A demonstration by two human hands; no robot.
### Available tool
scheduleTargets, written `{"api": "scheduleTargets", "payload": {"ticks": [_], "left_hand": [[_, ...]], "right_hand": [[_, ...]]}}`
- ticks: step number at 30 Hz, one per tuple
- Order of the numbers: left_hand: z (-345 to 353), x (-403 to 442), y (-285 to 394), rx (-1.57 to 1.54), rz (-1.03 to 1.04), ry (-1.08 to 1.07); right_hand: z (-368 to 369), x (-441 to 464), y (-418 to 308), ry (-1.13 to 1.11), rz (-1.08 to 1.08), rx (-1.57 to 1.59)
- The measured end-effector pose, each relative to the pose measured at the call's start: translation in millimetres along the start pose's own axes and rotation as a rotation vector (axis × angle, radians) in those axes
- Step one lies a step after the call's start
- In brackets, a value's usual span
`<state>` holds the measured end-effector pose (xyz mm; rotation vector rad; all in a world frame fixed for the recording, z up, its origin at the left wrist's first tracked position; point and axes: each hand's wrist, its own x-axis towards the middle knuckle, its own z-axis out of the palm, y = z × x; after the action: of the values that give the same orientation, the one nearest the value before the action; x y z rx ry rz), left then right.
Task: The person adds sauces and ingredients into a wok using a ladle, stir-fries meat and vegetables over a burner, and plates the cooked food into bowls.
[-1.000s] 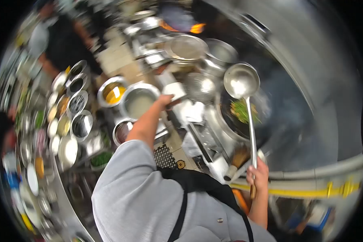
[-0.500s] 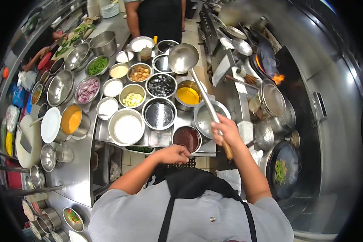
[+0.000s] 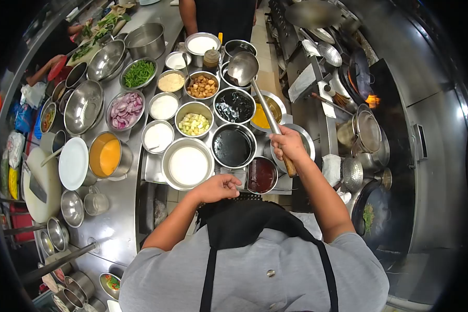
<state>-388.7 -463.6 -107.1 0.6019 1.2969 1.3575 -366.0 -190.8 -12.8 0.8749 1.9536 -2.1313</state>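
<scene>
Gripping a wooden-handled metal ladle [image 3: 243,68]

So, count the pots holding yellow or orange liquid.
2: the yellow-liquid pot, partly behind the ladle in the right hand; the orange-liquid pot, on the left counter beside the white plate. Some pots' insides don't show, so more may be hidden.

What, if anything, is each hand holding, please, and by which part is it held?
The right hand holds a ladle by its handle, near the wooden end. The left hand appears to hold nothing.
</scene>
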Motion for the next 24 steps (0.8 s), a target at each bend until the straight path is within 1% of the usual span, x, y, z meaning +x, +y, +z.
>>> {"api": "scheduleTargets", "payload": {"ticks": [4,6,7,9,11,13,18,21,24], "left_hand": [[-5.1,1.7,2.0,0.036,0.011,-0.025],[-6.9,2.3,2.0,0.051,0.013,-0.021],[-7.9,2.9,2.7,0.046,0.01,-0.024],[-8.3,4.1,2.1,0.043,0.004,-0.026],[-8.1,6.7,-0.6,0.017,-0.004,-0.037],[-6.0,6.6,-0.9,0.025,-0.004,-0.024],[-1.0,4.4,2.3,0.031,-0.015,-0.008],[1.2,4.0,-1.6,-0.016,-0.023,-0.028],[3.8,2.8,0.1,0.045,-0.05,-0.031]], "right_hand": [[1.1,0.3,-0.1,-0.023,0.008,0.023],[3.2,-3.4,-5.9,-0.036,0.072,0.13],[3.7,-4.8,-9.3,-0.037,0.072,0.132],[1.3,-7.2,-14.0,-0.044,0.105,0.278],[-7.3,-5.2,-16.6,-0.086,0.104,0.327],[-12.9,-6.4,-19.2,-0.116,0.132,0.472],[-13.5,-11.1,-20.0,-0.134,0.113,0.428],[-10.7,-11.2,-16.6,-0.128,0.083,0.378],[-10.6,-9.3,-14.9,-0.099,0.062,0.352]]}}
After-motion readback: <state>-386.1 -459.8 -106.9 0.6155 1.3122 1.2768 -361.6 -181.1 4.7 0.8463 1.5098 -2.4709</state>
